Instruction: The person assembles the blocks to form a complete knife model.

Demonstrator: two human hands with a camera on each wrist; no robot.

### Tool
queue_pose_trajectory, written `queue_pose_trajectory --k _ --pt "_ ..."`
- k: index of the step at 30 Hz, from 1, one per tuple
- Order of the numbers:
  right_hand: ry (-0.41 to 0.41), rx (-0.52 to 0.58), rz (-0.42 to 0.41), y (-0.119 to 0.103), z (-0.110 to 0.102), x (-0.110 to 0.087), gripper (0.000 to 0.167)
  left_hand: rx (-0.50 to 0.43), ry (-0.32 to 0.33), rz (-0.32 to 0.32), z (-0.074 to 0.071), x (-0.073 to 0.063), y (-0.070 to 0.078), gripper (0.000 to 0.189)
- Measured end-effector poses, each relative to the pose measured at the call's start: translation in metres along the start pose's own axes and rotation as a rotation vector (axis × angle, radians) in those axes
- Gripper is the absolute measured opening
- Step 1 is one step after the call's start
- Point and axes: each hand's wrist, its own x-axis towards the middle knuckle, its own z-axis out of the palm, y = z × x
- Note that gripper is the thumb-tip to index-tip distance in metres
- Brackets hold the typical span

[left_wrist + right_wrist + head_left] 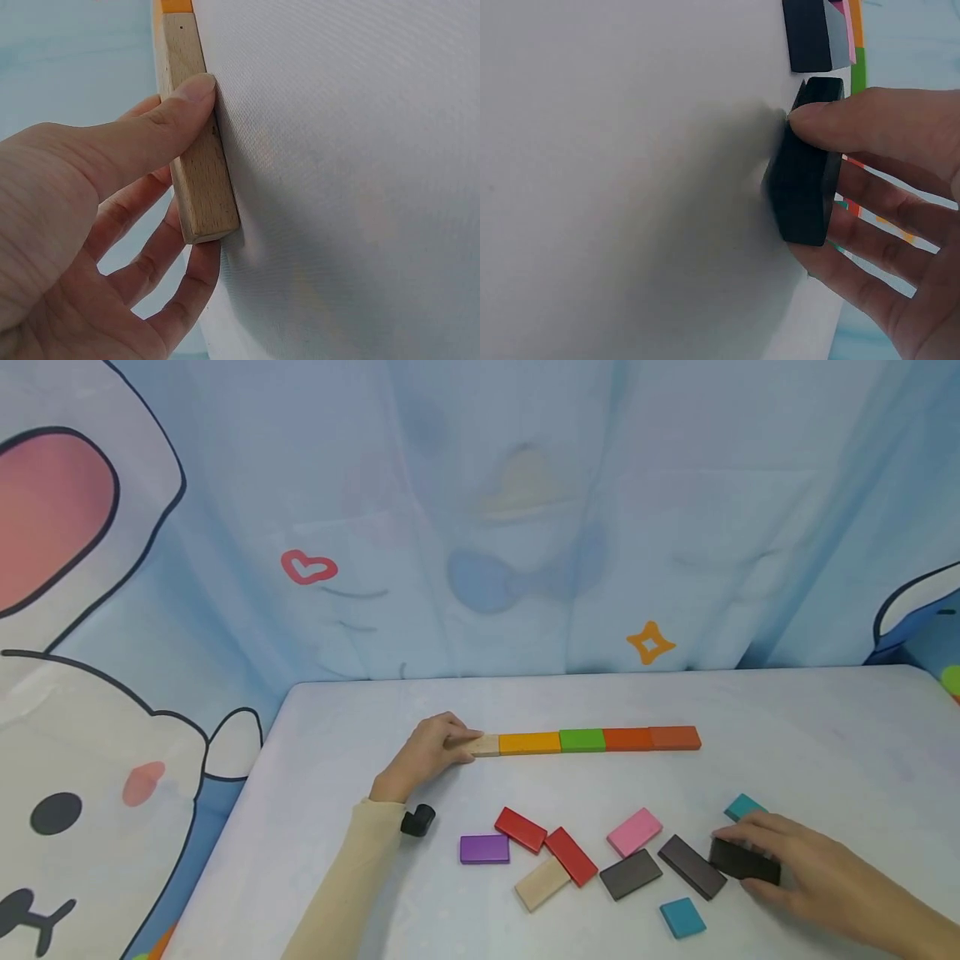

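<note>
On the white table, a straight row runs left to right: a plain wooden block (201,187), a yellow-orange block (529,743), a green block (582,741) and two orange-red blocks (627,740). My left hand (426,752) pinches the wooden block at the row's left end, thumb on the near side and fingers behind. At the right, my right hand (821,872) holds a black block (806,180) between thumb and fingers, beside a dark grey block (692,867). A teal block (744,807) peeks out just beyond this hand, partly covered by it.
Loose blocks lie in front of the row: purple (484,850), two red (521,829), plain wood (543,883), pink (634,832), another dark grey (631,874) and another teal (682,917). A blue printed curtain (487,527) hangs behind the table's back edge.
</note>
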Motion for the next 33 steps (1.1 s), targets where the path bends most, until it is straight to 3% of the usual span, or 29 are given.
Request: queue_pose_trajectory --k 11,22,29,33 --pt "0.096 -0.057 -0.101 -0.007 -0.028 0.016 0.051 -0.008 0.007 0.017 -0.001 -0.001 -0.004 0.038" --pt "0.212 -0.032 -0.301 -0.041 -0.046 0.077 0.050 0.004 0.007 0.028 -0.001 0.000 -0.004 0.037" --pt "0.189 -0.036 -0.394 -0.068 -0.046 0.117 0.044 0.002 0.009 0.015 0.000 0.001 -0.004 0.038" --pt "0.161 -0.036 -0.393 -0.079 -0.041 0.131 0.044 0.006 0.005 0.005 -0.001 0.000 -0.002 0.038"
